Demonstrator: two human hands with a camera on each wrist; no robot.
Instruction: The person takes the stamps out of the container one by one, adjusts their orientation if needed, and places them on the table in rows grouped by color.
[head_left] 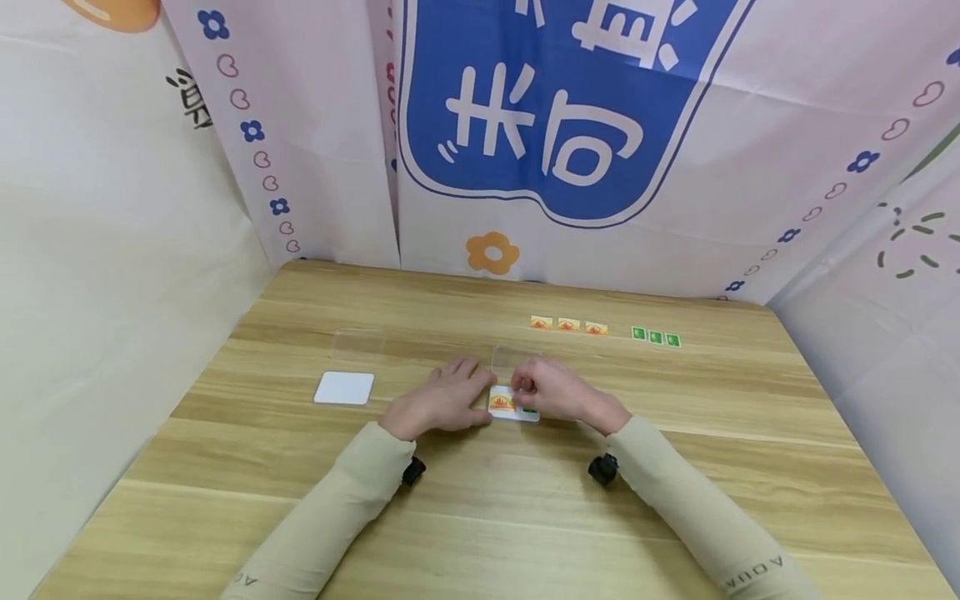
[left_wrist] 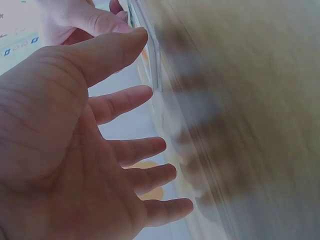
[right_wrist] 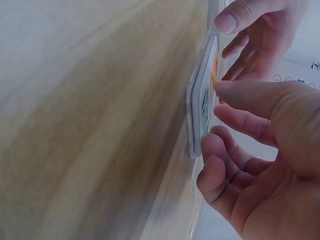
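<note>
A white card (head_left: 513,416) lies on the table between the hands, with an orange-and-yellow picture piece (head_left: 502,402) and a partly covered green piece (head_left: 529,409) on it. In the right wrist view a clear rigid layer (right_wrist: 191,120) lies under the card. My left hand (head_left: 447,398) spreads its fingers, thumb and index at the card's left edge. My right hand (head_left: 555,390) bends over the card's right part, thumb and index tips close to the orange piece and the other fingers curled. Whether it pinches anything is hidden.
Another white card (head_left: 343,388) lies at the left. Two clear plates (head_left: 358,343) are behind the cards, one partly behind the right hand. Farther back lie three orange picture pieces (head_left: 568,325) and three green ones (head_left: 656,337) in rows. A printed cloth (head_left: 322,167) hangs behind the table.
</note>
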